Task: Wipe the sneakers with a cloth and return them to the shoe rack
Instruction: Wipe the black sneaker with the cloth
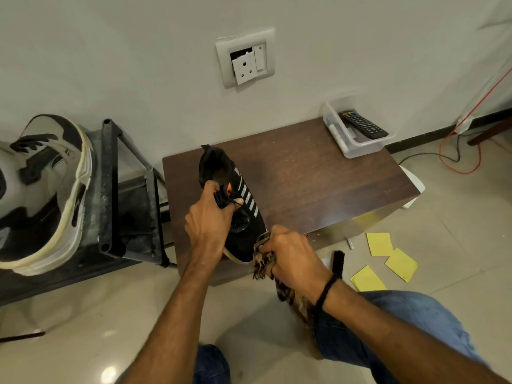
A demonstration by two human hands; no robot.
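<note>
A black sneaker [221,173] with grey stripes and orange accents lies on the brown low table [318,176], heel toward the wall. My left hand [210,217] grips it at the tongue and laces. My right hand [288,253] holds a brown patterned cloth [263,266] against the sneaker's toe at the table's front edge. A black and white sneaker [47,195] sits on top of the dark shoe rack [108,189] at the left.
A clear plastic bin [357,148] with a black remote [363,124] stands at the table's back right. Yellow sheets [379,243] and a black brush [338,261] lie on the tiled floor at right. Red and black cables [460,162] trail near the wall.
</note>
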